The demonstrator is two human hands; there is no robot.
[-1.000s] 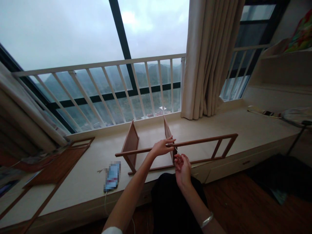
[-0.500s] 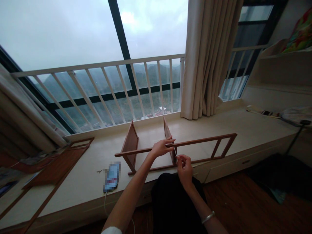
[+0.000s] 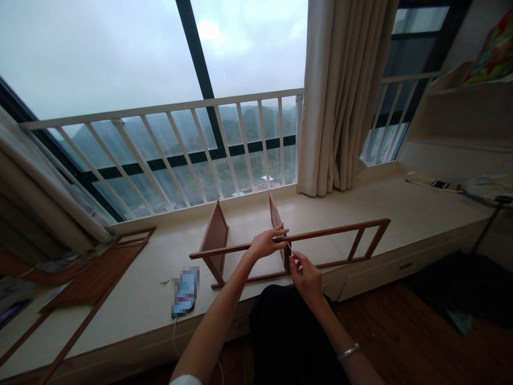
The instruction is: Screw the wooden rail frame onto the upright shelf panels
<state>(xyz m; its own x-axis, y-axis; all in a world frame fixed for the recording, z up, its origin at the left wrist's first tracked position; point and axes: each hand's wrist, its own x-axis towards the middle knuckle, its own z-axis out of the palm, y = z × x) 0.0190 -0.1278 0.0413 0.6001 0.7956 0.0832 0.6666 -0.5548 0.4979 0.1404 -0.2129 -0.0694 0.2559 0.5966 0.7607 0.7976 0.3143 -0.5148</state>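
A brown wooden frame (image 3: 336,231) stands on edge on the cream window ledge, with two panels, a left one (image 3: 214,235) and one near the middle (image 3: 274,212), reaching back towards the window. My left hand (image 3: 267,241) is closed round the frame's upper rail by the middle panel, fingers above and thumb below. Just below it, my right hand (image 3: 306,274) pinches a thin silver rod (image 3: 289,248) that looks like a hex key. The rod's upper end points at the joint under the rail; whether it is seated there I cannot tell.
A phone (image 3: 185,291) with a white cable lies left of the frame, beside a few tiny fasteners (image 3: 164,283). Another brown wooden piece (image 3: 86,278) lies farther left. White railing (image 3: 240,144) and a curtain (image 3: 332,107) border the ledge; drawers (image 3: 377,272) are below.
My right hand has turned about the silver rod, its back and wrist shifting slightly right. The left hand and the frame stay put.
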